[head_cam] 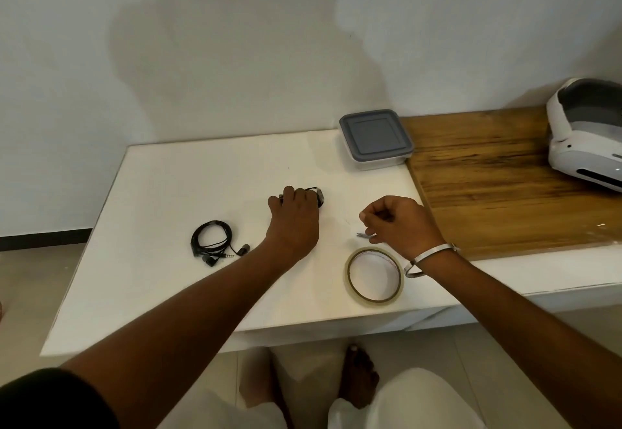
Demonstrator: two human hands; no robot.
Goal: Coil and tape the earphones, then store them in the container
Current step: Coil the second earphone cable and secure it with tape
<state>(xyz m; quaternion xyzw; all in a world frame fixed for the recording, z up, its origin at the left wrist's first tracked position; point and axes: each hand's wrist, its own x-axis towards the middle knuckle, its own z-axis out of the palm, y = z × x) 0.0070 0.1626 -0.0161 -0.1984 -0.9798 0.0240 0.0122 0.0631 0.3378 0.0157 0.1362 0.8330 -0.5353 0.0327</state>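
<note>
The white table top (188, 172) is looking matt and smooth, like painted board. Under the left hand's fingers (288, 193), a black earphone bundle (319, 194) is showing rubbery cable. Just below the right hand's fingers (370, 218), the tape roll (350, 280) is gleaming as glossy clear plastic. Beyond them, the container (375, 137) is showing a matt grey plastic lid, beside grained, varnished wood (488, 172).

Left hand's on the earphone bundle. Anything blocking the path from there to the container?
On the table, nothing visible lies between the earphone bundle under the left hand and the container at the back right. But the container's grey lid is on, so that blocks storing it.
</note>
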